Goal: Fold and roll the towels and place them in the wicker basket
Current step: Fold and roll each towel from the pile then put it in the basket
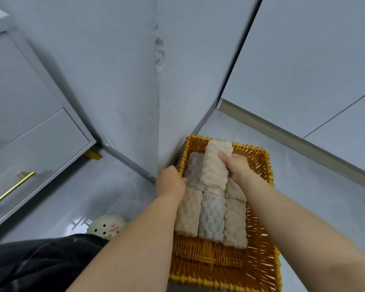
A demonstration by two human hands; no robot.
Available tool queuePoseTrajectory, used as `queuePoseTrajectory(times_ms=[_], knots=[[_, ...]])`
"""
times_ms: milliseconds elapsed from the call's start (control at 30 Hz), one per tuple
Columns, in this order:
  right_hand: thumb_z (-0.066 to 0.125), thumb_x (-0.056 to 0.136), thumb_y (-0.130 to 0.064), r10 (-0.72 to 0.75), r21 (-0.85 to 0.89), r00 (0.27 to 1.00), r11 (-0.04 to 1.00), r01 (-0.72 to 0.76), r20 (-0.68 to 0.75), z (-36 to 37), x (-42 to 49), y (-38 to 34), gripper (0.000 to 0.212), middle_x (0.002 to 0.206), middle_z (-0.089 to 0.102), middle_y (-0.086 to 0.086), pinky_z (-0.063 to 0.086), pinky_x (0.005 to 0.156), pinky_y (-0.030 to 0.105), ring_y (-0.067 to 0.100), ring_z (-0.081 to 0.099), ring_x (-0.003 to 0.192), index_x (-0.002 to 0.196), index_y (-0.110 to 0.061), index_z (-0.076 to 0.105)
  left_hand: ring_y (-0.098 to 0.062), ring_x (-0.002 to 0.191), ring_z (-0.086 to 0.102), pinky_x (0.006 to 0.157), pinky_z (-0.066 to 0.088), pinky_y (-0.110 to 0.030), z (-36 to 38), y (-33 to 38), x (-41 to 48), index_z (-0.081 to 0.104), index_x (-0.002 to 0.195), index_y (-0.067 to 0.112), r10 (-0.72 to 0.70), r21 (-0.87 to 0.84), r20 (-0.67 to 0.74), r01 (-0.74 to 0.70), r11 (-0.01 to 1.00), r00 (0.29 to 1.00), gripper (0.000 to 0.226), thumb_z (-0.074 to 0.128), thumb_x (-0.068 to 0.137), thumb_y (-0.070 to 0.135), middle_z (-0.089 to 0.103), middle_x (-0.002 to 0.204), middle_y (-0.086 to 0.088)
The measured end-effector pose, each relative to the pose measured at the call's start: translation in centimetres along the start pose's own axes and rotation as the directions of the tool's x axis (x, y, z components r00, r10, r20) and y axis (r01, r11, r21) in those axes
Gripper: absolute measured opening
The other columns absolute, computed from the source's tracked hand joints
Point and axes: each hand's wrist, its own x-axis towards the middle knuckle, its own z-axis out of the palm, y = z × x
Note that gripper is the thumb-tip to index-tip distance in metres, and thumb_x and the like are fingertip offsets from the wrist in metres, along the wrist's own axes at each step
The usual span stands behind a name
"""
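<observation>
Grey wall corner [158,91] just beyond the right grip [236,167]. Grey drawer cabinet [30,123] with gold bar handle [11,189] well left of it. Pale panel doors [303,60] to its right, beige skirting [293,135] below. Glossy grey floor [105,186] underneath.

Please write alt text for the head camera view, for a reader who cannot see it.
A right hand grips a rolled pink towel in a wicker basket among other rolled towels; the left hand rests at the basket's left rim.

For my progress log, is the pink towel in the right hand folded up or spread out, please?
Folded up: the pink towel is a compact bundle gripped by the right hand.
</observation>
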Motion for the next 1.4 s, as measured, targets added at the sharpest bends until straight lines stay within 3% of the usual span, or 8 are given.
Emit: queuePoseTrajectory(times_ms=[200,400,567,667,767,867,1067,1400], knots=[[0.074,0.083,-0.018,0.087,-0.091,0.996,0.992,-0.087,-0.009,2.4,3.2,3.1,0.08,0.136,0.052,0.016,0.05,0.095,0.045,0.03,0.058,0.113,0.146,-0.001,0.027,-0.026,0.095,0.059,0.067,0.04,-0.029,1.4,-0.9,1.3,0.061,0.1,0.008,-0.059,0.051,0.1,0.054,0.997,0.993,0.015,0.051,0.095,0.018,0.064,0.105,-0.008],[0.066,0.089,-0.016,0.072,-0.048,0.997,0.996,-0.07,0.03,6.2,4.9,4.6,0.06,0.125,0.059,0.02,0.054,0.086,0.043,0.031,0.061,0.105,0.137,0.006,0.039,-0.026,0.082,0.059,0.056,0.038,-0.028,1.6,-1.0,1.8,0.059,0.075,0.011,-0.092,0.051,0.095,0.087,0.995,0.991,0.018,0.049,0.089,0.005,0.066,0.095,-0.011],[0.058,0.093,-0.024,-0.127,-0.42,0.97,0.907,0.029,-0.206,7.9,4.9,5.8,0.039,0.119,0.06,0.017,0.046,0.088,0.036,0.034,0.057,0.111,0.123,0.001,0.053,-0.031,0.085,0.062,0.055,0.042,-0.032,1.7,-1.1,2.2,0.062,0.083,0.0,-0.118,-0.002,0.108,0.119,0.993,0.987,0.012,0.05,0.082,0.001,0.065,0.092,-0.015],[0.061,0.089,-0.02,-0.441,-0.7,0.867,0.695,0.167,-0.231,8.4,4.6,6.5,0.021,0.105,0.056,0.009,0.05,0.079,0.04,0.027,0.056,0.098,0.103,-0.009,0.049,-0.03,0.083,0.062,0.057,0.043,-0.03,1.8,-1.2,2.4,0.061,0.074,0.005,-0.12,-0.028,0.134,0.125,0.992,0.984,0.012,0.052,0.08,0.001,0.066,0.09,-0.015],[0.062,0.068,0.007,-0.777,-0.88,0.618,0.204,0.428,0.12,7.9,5.4,7.5,0.02,0.086,0.055,0.011,0.049,0.067,0.039,0.029,0.052,0.08,0.081,-0.006,0.054,-0.03,0.083,0.062,0.057,0.044,-0.03,1.9,-1.2,2.4,0.064,0.079,0.004,-0.128,-0.037,0.131,0.133,0.99,0.983,0.013,0.052,0.079,0.001,0.065,0.09,-0.015],[0.055,0.069,0.002,-0.82,-0.796,0.438,-0.036,0.605,0.37,7.4,5.3,8.0,0.012,0.085,0.061,0.013,0.052,0.07,0.036,0.031,0.059,0.077,0.077,-0.003,0.061,-0.032,0.085,0.063,0.059,0.045,-0.031,1.9,-1.3,2.4,0.065,0.083,0.002,-0.123,-0.028,0.122,0.127,0.991,0.985,0.014,0.051,0.078,0.001,0.065,0.09,-0.015],[0.03,0.098,-0.035,-0.468,-0.8,0.7,-0.025,0.6,0.54,6.4,5.8,10.2,0.06,0.159,0.015,0.011,0.006,0.119,0.04,0.024,0.009,0.147,0.151,-0.009,0.02,-0.033,0.087,0.063,0.061,0.047,-0.032,1.7,-1.4,2.8,0.06,0.07,0.007,-0.09,-0.012,0.136,0.092,0.996,0.987,0.011,0.053,0.077,0.002,0.065,0.091,-0.017],[0.015,0.099,-0.044,-0.257,-0.868,0.83,-0.117,0.482,0.495,7.4,6.5,10.9,0.067,0.159,-0.014,0.01,-0.005,0.119,0.041,0.023,-0.014,0.147,0.152,-0.01,-0.009,-0.03,0.078,0.062,0.055,0.04,-0.028,2.2,-2.2,3.0,0.047,0.057,0.018,-0.014,0.012,0.117,0.012,1.0,0.993,0.028,0.055,0.082,0.008,0.057,0.069,-0.011]])
